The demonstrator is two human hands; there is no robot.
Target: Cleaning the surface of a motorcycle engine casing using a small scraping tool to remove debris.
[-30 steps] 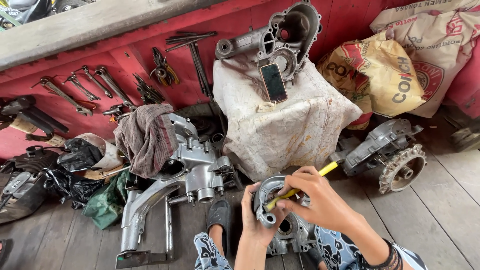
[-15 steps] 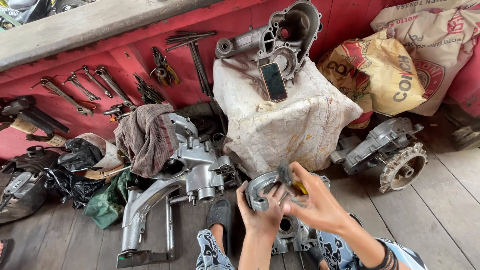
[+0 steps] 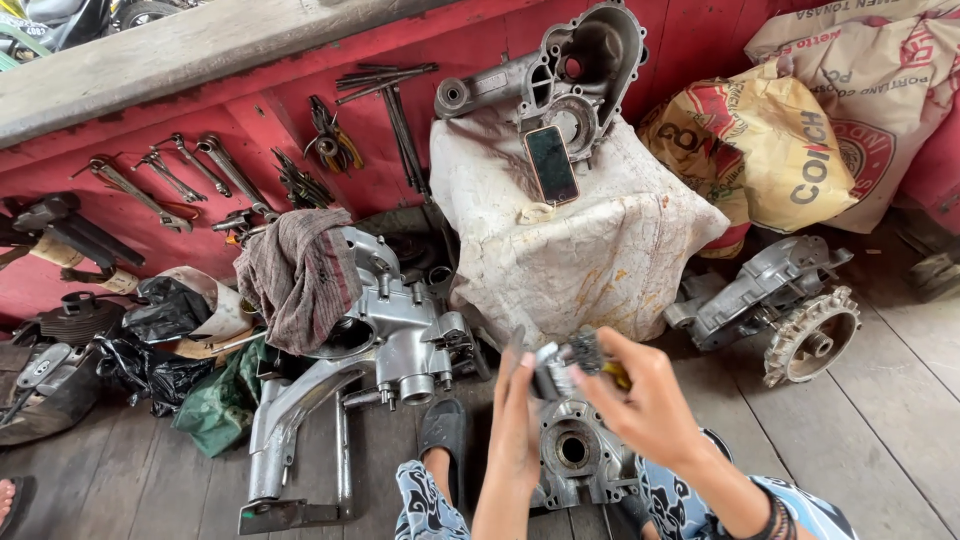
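Observation:
My left hand (image 3: 518,412) and my right hand (image 3: 640,400) together hold a small grey metal engine part (image 3: 560,362) up in front of me. The right hand also grips a yellow-handled tool (image 3: 618,376), mostly hidden by its fingers. Directly below the hands, between my knees, a round metal casing with a central hole (image 3: 572,452) rests on the wooden floor. My foot in a dark sandal (image 3: 442,432) is just left of it.
A large silver engine case (image 3: 385,325) with a rag (image 3: 298,272) lies left. A cloth-covered block (image 3: 570,235) carries a phone (image 3: 551,163) and an engine casing (image 3: 580,60). Wrenches (image 3: 180,170) lean on the red wall. A casing with a gear (image 3: 790,310) and sacks (image 3: 790,140) are on the right.
Both hands lifted the small metal part and turned it. The yellow tool handle, clearly sticking out a second ago, is now almost covered by the right hand's fingers.

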